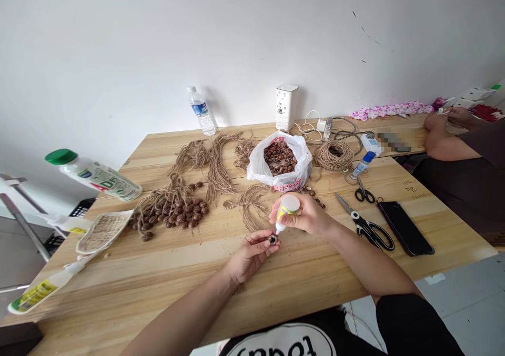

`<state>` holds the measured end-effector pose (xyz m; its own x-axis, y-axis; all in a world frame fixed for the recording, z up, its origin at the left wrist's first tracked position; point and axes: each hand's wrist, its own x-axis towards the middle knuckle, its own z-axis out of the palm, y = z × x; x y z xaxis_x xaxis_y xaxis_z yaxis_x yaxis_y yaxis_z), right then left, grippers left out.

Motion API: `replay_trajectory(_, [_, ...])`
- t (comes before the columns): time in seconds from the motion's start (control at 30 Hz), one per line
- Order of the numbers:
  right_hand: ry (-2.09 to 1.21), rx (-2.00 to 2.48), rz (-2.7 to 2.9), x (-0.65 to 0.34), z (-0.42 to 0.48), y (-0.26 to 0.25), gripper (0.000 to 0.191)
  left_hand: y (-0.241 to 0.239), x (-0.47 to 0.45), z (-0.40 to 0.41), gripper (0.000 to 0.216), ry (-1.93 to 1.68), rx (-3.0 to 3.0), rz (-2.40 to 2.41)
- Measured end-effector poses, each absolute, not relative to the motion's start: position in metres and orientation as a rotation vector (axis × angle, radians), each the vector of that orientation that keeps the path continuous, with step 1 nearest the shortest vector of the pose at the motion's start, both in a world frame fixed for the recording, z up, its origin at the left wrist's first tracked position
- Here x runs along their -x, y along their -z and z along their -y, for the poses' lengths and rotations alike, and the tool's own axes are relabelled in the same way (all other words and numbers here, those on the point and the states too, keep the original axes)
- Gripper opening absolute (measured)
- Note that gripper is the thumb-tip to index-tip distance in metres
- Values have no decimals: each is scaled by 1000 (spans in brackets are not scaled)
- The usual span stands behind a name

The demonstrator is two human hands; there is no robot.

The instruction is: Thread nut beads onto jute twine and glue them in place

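Observation:
Between the fingertips of my left hand (252, 253) is a small brown nut shell (272, 239), its hollow side facing up. My right hand (310, 215) is closed round a white glue bottle (288, 209) with a yellow label, tipped nozzle-down. The nozzle points at the shell's opening; whether it touches cannot be told. Just beyond my hands lies a knotted bundle of twine (252, 204). A white plastic bag (258, 159) full of brown shells (280, 159) stands open behind them.
Left are twine strands with brown shells (185, 211), a tray (84, 245), a large bottle (98, 177) and another glue bottle (39, 293). Right are scissors (361, 222), a phone (406, 227), a twine coil (335, 156) and a glue stick (362, 165). A co-worker's arm (450, 145) rests at far right.

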<state>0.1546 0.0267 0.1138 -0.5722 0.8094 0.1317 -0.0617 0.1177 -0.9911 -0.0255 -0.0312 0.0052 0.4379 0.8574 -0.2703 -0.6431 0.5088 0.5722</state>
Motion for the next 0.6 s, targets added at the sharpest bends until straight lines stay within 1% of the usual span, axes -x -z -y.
replay_trajectory(0.1, [-1484,721,1520,-163,-35,-118,32,-9,25,32,23,-959,-413,-572])
replay_trajectory(0.23, [-1440,663,1296,-185,-46,-134,45,-11,24,32,21,-962,-414,-560])
replay_trajectory(0.27, [-1427,655,1261,-192,-47,-139,46,-11,24,31,21,-962,-414,-557])
replay_trajectory(0.3, [-1412,647,1240,-198,-49,-144,45,-11,24,31,21,-962,-412,-555])
replay_trajectory(0.43, [-1377,651,1120,-220,-56,-151,29,-17,25,33,22,-968,-378,-576])
replay_trajectory(0.6, [-1459,740,788,-241,-63,-129,22,-44,32,37,23,-1006,-338,-615])
